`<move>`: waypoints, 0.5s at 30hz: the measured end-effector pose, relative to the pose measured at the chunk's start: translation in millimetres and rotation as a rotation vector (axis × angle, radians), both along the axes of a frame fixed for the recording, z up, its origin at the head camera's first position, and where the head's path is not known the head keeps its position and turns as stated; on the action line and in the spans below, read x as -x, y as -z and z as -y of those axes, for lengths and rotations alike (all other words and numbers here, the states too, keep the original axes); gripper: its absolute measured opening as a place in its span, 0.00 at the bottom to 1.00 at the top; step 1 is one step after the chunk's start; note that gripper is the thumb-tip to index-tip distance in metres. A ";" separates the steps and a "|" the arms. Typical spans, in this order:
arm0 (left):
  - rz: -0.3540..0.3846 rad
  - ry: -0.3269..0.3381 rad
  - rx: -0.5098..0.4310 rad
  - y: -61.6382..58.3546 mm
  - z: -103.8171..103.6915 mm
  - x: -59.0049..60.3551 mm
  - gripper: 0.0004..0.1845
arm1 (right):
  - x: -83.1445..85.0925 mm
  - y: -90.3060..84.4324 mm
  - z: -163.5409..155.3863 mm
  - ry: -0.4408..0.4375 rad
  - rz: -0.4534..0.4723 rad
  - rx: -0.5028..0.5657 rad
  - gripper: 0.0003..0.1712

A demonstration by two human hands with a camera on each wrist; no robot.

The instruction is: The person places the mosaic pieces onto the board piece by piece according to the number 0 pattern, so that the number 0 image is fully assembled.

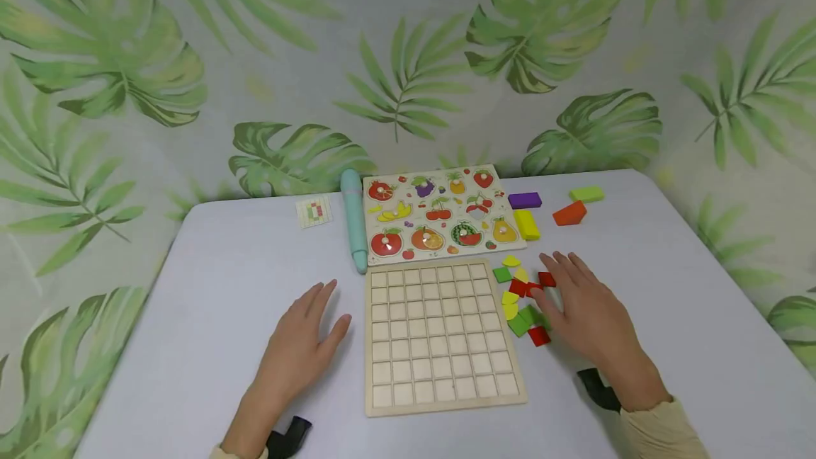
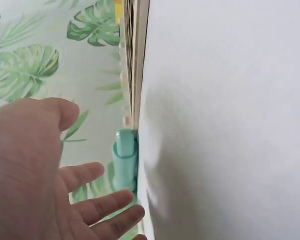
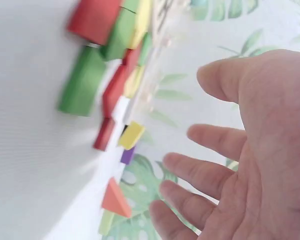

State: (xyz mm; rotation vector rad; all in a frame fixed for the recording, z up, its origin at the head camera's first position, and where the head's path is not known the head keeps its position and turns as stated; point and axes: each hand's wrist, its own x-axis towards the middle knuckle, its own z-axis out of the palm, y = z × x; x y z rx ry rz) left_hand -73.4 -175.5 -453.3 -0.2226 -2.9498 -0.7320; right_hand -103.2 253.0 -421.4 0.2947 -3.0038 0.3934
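Observation:
A wooden grid board (image 1: 440,331) of empty square cells lies on the white table (image 1: 191,317) between my hands. My left hand (image 1: 306,338) rests flat and open on the table just left of the board, holding nothing. My right hand (image 1: 583,307) hovers open, fingers spread, over a pile of small red, green and yellow tiles (image 1: 523,296) right of the board. In the right wrist view the tiles (image 3: 115,75) lie beyond my spread fingers (image 3: 190,175). The left wrist view shows my open palm (image 2: 35,175) near a teal pen (image 2: 124,160).
Behind the grid lies a fruit puzzle board (image 1: 436,214) with a teal pen (image 1: 353,222) along its left edge and a small pattern card (image 1: 314,211). Purple (image 1: 525,200), yellow (image 1: 526,224), orange (image 1: 569,213) and green (image 1: 586,194) blocks sit at the back right. A leaf-print backdrop surrounds the table.

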 end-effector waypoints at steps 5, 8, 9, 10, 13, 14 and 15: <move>0.174 -0.015 -0.223 3.6 -1.4 21.3 0.33 | 14.5 -8.3 5.2 -0.025 0.032 0.017 0.36; 0.188 0.000 -0.291 4.3 -2.7 29.6 0.31 | 24.6 -11.4 7.2 -0.049 0.079 0.032 0.33; 0.184 0.010 -0.305 4.5 -3.2 31.9 0.30 | 28.2 -13.4 8.2 -0.060 0.096 0.038 0.33; 0.181 0.018 -0.320 4.9 -3.6 33.9 0.28 | 31.9 -16.1 9.8 -0.069 0.116 0.043 0.32; 0.162 0.043 -0.351 7.9 -3.6 39.0 0.25 | 42.9 -25.7 14.8 -0.098 0.167 0.073 0.32; 0.153 0.047 -0.355 9.7 -3.1 40.6 0.24 | 46.2 -28.8 16.2 -0.102 0.181 0.085 0.32; 0.136 0.055 -0.357 11.2 -2.4 41.7 0.23 | 49.6 -31.5 17.5 -0.106 0.196 0.098 0.32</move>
